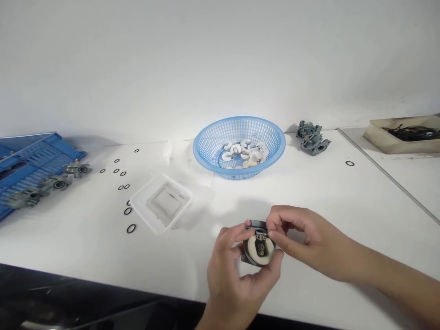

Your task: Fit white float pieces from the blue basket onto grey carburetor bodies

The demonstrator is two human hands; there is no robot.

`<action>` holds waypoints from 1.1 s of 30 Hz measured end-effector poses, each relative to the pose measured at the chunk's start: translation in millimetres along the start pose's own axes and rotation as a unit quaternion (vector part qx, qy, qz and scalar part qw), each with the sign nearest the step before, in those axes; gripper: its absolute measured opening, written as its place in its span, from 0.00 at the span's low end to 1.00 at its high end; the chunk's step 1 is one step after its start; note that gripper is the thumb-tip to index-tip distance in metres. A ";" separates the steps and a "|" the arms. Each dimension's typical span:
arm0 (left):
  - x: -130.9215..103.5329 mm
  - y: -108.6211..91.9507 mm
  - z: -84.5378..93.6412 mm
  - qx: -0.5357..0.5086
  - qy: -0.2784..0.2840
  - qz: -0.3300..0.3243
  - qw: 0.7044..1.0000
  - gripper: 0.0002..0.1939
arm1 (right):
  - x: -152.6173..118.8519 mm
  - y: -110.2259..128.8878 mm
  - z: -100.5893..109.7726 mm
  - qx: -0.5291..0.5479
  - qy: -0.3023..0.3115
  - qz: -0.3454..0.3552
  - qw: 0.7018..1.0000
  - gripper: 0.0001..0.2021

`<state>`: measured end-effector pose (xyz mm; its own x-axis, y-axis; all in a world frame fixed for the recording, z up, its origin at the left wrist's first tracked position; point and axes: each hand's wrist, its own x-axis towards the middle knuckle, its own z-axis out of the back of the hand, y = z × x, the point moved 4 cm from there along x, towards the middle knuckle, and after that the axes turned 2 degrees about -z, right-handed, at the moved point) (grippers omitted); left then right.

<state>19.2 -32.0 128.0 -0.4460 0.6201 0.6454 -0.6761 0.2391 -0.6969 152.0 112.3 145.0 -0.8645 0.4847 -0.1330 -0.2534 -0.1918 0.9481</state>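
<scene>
My left hand [230, 275] is wrapped round a carburetor [257, 224], its open underside facing up above the front part of the white table. A cream horseshoe-shaped float [253, 250] sits in it, with brass jets showing in the gap. My right hand [314, 236] is closed in a pinch at the carburetor's right edge, beside the float's hinge. Whatever lies between those fingertips is hidden or too small to name. Behind both hands stands a blue plastic basket [202, 158] with several white floats [236, 149] inside.
Several black O-rings [131, 228] lie left of a translucent tray [137, 201]. Carburetors [59, 184] rest by a blue crate [44, 156] at far left. More carburetor parts [311, 137] stand back right, near one O-ring [349, 163] and a bin [378, 135] of black pieces.
</scene>
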 end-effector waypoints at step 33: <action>5.9 16.7 0.5 -0.049 0.029 0.089 0.994 0.31 | 3.6 -10.6 4.1 -0.038 -0.015 0.128 0.991 0.03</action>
<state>5.0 -24.7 120.3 -0.5162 0.7010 0.4921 -0.5284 0.1916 -0.8271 153.4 119.7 135.6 -0.8921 0.4362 0.1182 -0.0603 -0.3741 0.9254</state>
